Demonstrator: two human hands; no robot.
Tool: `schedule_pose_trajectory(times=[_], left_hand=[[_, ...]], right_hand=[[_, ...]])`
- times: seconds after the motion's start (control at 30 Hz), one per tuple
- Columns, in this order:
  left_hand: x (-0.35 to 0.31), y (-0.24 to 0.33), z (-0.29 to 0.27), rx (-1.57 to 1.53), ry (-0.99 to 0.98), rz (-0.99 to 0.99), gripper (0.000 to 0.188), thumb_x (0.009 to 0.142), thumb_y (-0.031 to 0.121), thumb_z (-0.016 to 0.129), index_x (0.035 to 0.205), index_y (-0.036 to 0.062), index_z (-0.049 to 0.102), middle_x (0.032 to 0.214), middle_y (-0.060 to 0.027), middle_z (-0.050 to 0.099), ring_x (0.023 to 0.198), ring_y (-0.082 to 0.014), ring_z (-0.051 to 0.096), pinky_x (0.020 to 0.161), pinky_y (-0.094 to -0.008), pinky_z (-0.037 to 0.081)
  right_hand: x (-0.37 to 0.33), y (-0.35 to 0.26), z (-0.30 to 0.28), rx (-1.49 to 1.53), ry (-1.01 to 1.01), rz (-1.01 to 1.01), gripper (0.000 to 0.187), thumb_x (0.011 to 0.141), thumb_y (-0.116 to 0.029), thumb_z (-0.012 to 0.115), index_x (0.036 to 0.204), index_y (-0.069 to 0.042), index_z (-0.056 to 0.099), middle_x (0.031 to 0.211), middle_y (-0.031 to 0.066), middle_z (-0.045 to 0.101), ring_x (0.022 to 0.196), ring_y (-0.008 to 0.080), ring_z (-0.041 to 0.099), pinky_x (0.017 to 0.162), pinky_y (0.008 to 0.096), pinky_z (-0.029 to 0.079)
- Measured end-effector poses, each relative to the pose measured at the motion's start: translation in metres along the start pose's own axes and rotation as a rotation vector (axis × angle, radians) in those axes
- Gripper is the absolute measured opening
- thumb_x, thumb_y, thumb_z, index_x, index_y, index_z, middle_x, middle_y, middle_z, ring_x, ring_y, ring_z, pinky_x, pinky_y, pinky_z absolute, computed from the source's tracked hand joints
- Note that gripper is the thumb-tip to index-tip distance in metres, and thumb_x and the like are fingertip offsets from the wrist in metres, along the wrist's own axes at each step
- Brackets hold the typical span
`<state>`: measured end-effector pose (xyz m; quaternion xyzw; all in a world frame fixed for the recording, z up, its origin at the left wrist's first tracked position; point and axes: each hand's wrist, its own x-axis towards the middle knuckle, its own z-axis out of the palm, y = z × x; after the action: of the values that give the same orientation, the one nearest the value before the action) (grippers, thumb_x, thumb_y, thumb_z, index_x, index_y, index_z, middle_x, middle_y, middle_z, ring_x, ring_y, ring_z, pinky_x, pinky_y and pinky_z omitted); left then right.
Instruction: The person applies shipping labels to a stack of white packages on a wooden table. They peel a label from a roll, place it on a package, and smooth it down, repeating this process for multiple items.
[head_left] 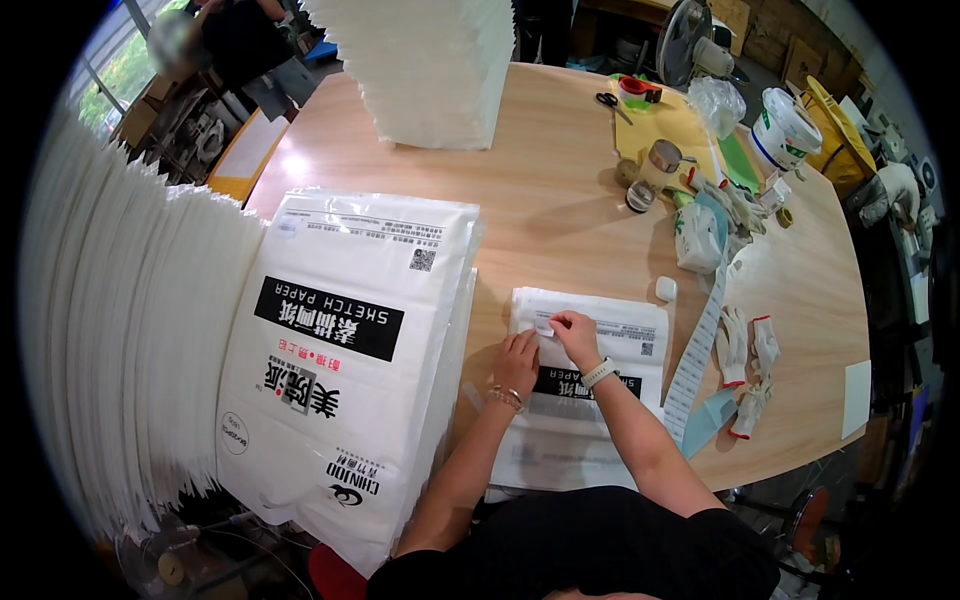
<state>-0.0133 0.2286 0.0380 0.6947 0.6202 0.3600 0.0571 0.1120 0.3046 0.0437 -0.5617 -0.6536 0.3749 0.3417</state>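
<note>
In front of me lies a white plastic-wrapped pack of sketch paper with a black printed band. My left hand rests on the pack's left edge, its fingers stretched out toward the upper left corner. Near that same corner, my right hand pinches a small white label against the wrapping. Its fingertips hide part of the label. A long strip of labels runs along the pack's right side.
Left stands a pile of larger paper packs beside tall white paper stacks; another stack stands at the back. To the right are gloves, a glass jar, scissors, a tape dispenser and a white bucket.
</note>
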Motion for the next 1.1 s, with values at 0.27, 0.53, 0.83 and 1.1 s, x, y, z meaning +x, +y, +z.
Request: schedule_pose_trajectory(times=[0.27,0.53,0.83,1.1], left_hand=[[-0.001,-0.004,0.004,0.006,-0.024,0.023,0.01,0.072,0.005,0.055,0.082,0.004,0.055,0.109,-0.0056,0.055,0.094,-0.026,0.049,0.082,-0.0349,0.042],[-0.003,-0.001,0.004,0.044,-0.114,-0.042,0.013,0.075,0.007,0.052,0.087,0.0038,0.054,0.109,-0.0054,0.055,0.096,-0.0259,0.049,0.084,-0.0345,0.041],[-0.007,-0.015,0.013,-0.065,-0.119,-0.007,0.014,0.073,0.005,0.054,0.086,0.0042,0.054,0.111,-0.0076,0.054,0.097,-0.0279,0.049,0.087,-0.0358,0.038],[-0.015,-0.006,-0.024,-0.214,0.042,-0.166,0.018,0.069,0.004,0.056,0.087,0.0051,0.055,0.106,-0.0111,0.055,0.099,-0.0286,0.048,0.088,-0.0373,0.038]], right_hand=[[0.0,-0.004,0.002,-0.008,0.003,-0.006,0.015,0.072,-0.013,0.062,0.077,0.0,0.063,0.066,0.0112,0.062,0.058,0.0157,0.059,0.056,0.0259,0.046],[-0.008,-0.013,0.007,-0.47,0.051,-0.221,0.034,0.066,-0.025,0.067,0.093,-0.006,0.057,0.087,0.0085,0.058,0.081,0.0262,0.056,0.065,0.0344,0.045],[0.025,0.027,-0.085,-0.684,0.056,-0.328,0.032,0.06,-0.026,0.072,0.082,-0.007,0.059,0.084,0.0073,0.056,0.078,0.0246,0.053,0.063,0.032,0.044],[0.043,0.009,-0.111,-0.278,-0.316,-0.229,0.021,0.06,-0.022,0.07,0.061,-0.004,0.059,0.061,0.0115,0.056,0.062,0.0245,0.055,0.057,0.0324,0.043]])
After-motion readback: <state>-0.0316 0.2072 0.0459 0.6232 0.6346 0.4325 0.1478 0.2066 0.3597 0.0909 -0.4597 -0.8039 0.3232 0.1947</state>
